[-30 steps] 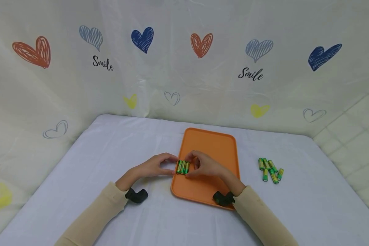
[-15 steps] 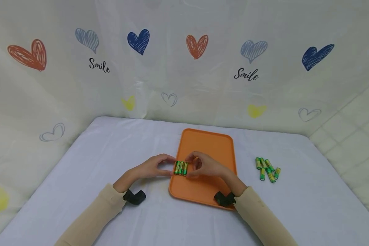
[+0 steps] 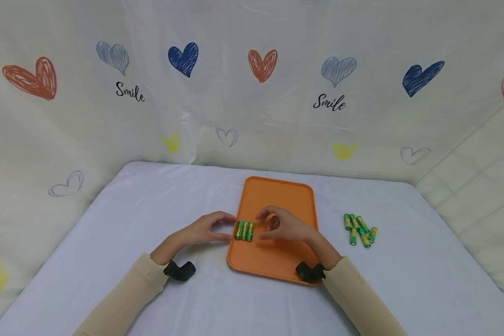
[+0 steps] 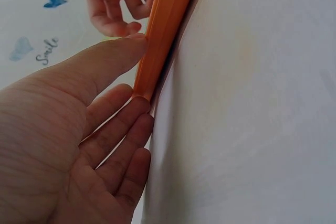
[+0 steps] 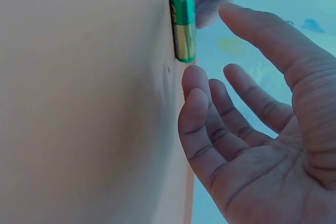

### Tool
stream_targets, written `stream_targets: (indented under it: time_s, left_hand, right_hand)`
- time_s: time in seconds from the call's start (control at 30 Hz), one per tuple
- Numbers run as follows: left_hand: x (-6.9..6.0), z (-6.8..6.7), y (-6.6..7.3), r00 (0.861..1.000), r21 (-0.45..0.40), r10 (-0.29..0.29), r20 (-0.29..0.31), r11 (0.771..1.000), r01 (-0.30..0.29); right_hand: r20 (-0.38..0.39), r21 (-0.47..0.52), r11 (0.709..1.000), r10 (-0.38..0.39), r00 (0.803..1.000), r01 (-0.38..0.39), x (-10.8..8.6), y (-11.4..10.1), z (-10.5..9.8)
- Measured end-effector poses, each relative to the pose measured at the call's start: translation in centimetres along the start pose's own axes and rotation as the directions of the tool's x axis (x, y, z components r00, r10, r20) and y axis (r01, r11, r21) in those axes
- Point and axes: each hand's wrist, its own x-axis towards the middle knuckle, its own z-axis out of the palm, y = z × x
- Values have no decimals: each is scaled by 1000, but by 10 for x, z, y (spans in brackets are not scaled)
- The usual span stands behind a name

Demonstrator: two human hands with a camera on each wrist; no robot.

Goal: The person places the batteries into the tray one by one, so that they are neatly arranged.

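Three green-and-yellow batteries (image 3: 244, 231) lie side by side at the left edge of an orange tray (image 3: 279, 193). The left hand (image 3: 205, 229) is just left of them, its thumb and fingertips at the tray's left rim. In the left wrist view, that hand's relaxed fingers (image 4: 118, 137) touch or nearly touch the tray's outer side (image 4: 170, 11). Over the tray, the right hand (image 3: 289, 227) is right of the batteries, a small gap apart. The right wrist view shows its loosely bent fingers (image 5: 191, 116) holding nothing, below the row of batteries (image 5: 184, 30).
Several more batteries (image 3: 347, 222) lie in a loose group on the white-covered table (image 3: 172, 196), right of the tray. A white curtain with printed hearts (image 3: 262, 65) hangs behind the table. Each wrist wears a black camera band.
The right hand has drawn back to the right, away from the three batteries. The left hand stays by the tray's rim. The head view has shifted slightly.
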Motion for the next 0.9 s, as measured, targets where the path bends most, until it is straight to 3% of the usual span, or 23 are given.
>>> stream_targets:
  time_s: [0.43,0.9]
  left_hand:
    - [-3,0,2,1000,1,-2,-4,1000,2]
    - [-2,0,1,1000,7,7,4,1000,-7]
  right_hand:
    - [-99,-14,1000,-30,995,28,-21,3,-18]
    - [-176,-19,1000,13,984,-17,-47,13,-36]
